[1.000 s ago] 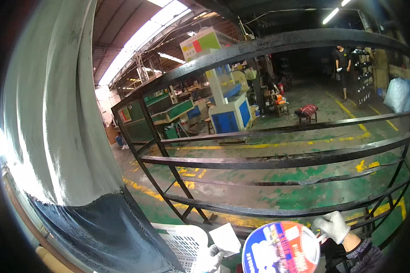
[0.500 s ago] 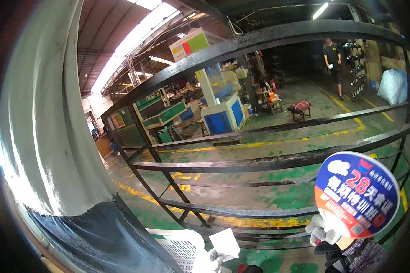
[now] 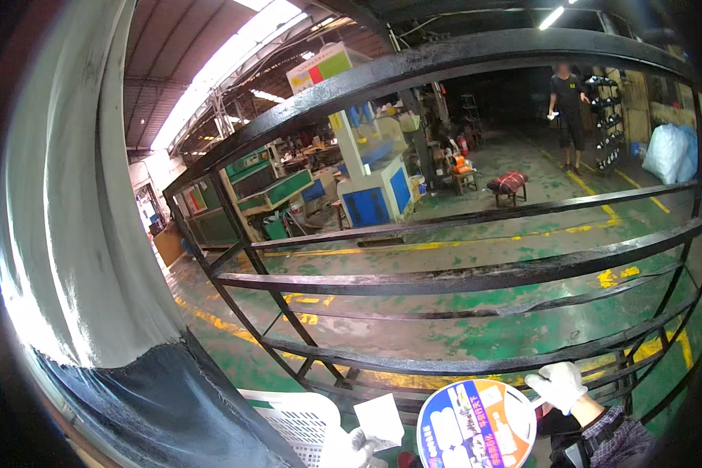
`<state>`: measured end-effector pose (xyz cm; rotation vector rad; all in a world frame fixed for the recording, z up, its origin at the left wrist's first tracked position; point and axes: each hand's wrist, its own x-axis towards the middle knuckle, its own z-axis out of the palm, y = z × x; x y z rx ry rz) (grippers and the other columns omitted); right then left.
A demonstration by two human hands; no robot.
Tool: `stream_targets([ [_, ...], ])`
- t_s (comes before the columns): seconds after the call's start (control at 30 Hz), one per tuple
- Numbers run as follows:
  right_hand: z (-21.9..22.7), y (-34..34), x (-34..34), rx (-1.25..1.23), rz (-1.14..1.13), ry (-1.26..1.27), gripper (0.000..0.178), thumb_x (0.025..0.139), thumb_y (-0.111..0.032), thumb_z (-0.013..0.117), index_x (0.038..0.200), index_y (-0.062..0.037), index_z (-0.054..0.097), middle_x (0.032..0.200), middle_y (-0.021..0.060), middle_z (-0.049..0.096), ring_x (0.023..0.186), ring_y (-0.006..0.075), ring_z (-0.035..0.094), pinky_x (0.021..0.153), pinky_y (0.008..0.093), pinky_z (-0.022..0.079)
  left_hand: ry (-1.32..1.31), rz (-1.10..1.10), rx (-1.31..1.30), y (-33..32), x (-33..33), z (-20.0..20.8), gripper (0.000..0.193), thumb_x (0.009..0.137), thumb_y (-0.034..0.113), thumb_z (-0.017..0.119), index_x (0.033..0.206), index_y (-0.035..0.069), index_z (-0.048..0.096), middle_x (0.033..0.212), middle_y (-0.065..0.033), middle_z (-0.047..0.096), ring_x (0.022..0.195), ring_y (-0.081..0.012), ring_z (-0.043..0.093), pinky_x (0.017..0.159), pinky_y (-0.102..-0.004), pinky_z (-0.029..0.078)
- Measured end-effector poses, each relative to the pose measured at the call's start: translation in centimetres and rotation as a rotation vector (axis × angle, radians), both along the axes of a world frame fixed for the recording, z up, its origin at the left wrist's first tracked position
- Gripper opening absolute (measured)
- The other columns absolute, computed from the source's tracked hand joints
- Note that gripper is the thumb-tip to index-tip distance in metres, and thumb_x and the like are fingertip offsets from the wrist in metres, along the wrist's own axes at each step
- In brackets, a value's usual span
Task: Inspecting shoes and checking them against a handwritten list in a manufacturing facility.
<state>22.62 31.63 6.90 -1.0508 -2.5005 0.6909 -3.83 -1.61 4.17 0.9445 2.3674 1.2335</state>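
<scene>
My right hand, in a whitish glove, is closed round the handle of a round hand fan. The fan lies low and to the left of that hand, showing a blue, white and orange printed face. At the bottom edge my left hand, also gloved, is closed on a square white piece of paper. Just left of it sits a white plastic basket with slotted sides, partly cut off by the frame. Whether my left hand also touches the basket, I cannot tell.
A black metal rack with several bars stands directly ahead. Grey and dark cloth hangs on the left. Beyond the rack are a blue-and-white machine, a stool with a red bundle, a standing person and pale sacks.
The fan has swung down and left from upright beside my right hand, and its other face now shows. The paper stays in my left hand. The distant person's arms have shifted.
</scene>
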Motion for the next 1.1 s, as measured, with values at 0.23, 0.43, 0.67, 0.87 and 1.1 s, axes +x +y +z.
stream_targets([
  [0.23,-0.1,-0.9,0.3,-1.068,-0.07,0.653,0.026,0.094,-0.027,0.067,0.099,-0.0018,0.064,0.057,0.0131,0.06,0.049,0.0232,0.063,0.044,0.0323,0.049,-0.012,0.012,-0.004,0.0,-0.3,0.0,0.021,0.089,0.002,0.062,0.11,0.0,0.064,0.098,-0.0105,0.069,0.092,-0.0207,0.065,0.084,-0.0336,0.05],
  [0.43,1.0,-1.1,-0.4,-0.436,0.008,0.275,0.034,0.089,-0.029,0.068,0.07,-0.0015,0.068,0.059,0.0065,0.058,0.052,0.0212,0.059,0.05,0.0365,0.046,-0.022,0.012,0.0,-0.2,-0.3,-0.4,0.023,0.089,0.002,0.061,0.112,0.0,0.064,0.101,-0.0105,0.07,0.094,-0.0203,0.065,0.085,-0.0332,0.05],
  [0.67,-0.6,-0.1,-0.4,-0.562,-0.043,0.307,0.031,0.094,-0.022,0.066,0.074,0.0013,0.069,0.055,0.0006,0.052,0.05,0.0122,0.052,0.047,0.0289,0.043,-0.042,0.019,0.012,-0.6,-0.4,-0.8,0.026,0.089,0.002,0.061,0.114,-0.001,0.064,0.104,-0.0104,0.07,0.096,-0.0198,0.065,0.087,-0.0327,0.05],
  [0.87,0.8,-0.4,0.4,-0.903,-0.034,0.674,0.031,0.091,-0.023,0.067,0.072,0.0021,0.065,0.052,0.0066,0.053,0.047,0.0227,0.059,0.041,0.0355,0.043,-0.042,0.014,0.003,-0.9,-0.6,-1.2,0.028,0.089,0.001,0.06,0.116,-0.002,0.063,0.107,-0.0104,0.07,0.098,-0.0194,0.065,0.088,-0.0323,0.05],
  [1.1,2.5,-1.8,-0.8,0.041,-0.089,0.028,0.046,0.084,-0.04,0.066,0.059,-0.0019,0.063,0.054,0.0183,0.052,0.051,0.0274,0.059,0.051,0.0421,0.042,-0.032,0.003,-0.033,-1.3,-0.9,-2.1,0.03,0.089,0.001,0.06,0.119,-0.003,0.063,0.11,-0.0103,0.07,0.1,-0.019,0.065,0.09,-0.0318,0.049],
])
